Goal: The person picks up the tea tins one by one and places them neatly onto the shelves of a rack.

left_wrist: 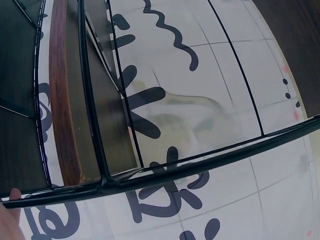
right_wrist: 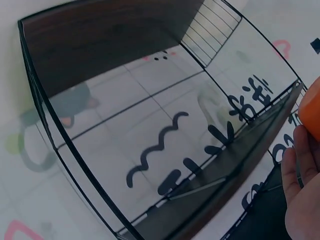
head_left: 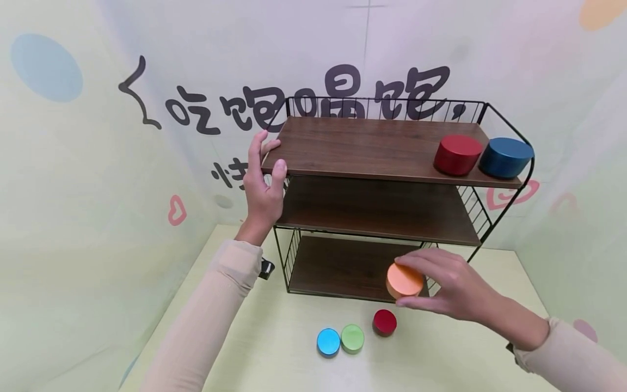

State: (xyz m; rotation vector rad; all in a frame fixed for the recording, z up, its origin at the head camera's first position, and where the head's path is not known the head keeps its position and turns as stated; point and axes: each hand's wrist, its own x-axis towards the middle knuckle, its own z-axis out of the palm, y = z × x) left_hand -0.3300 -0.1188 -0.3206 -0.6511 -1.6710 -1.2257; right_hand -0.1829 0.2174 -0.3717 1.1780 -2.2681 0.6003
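My right hand (head_left: 453, 280) pinches an orange round tin (head_left: 405, 281) between thumb and fingers, in front of the bottom shelf in the head view. In the right wrist view, the same tin (right_wrist: 312, 110) shows only in part at the right edge, with fingers (right_wrist: 305, 150) against it. At the upper left corner of a three-tier rack (head_left: 372, 147), my left hand (head_left: 264, 188) grips the top shelf's end. A fingertip (left_wrist: 16, 194) laps over the rack's black rail (left_wrist: 165, 176) in the left wrist view.
On the top shelf's right end stand a red tin (head_left: 458, 155) and a dark blue tin (head_left: 506, 158), side by side. Before the rack, a light blue tin (head_left: 328, 342), a green tin (head_left: 352, 338) and a smaller red tin (head_left: 384, 322) sit on the table (head_left: 274, 348).
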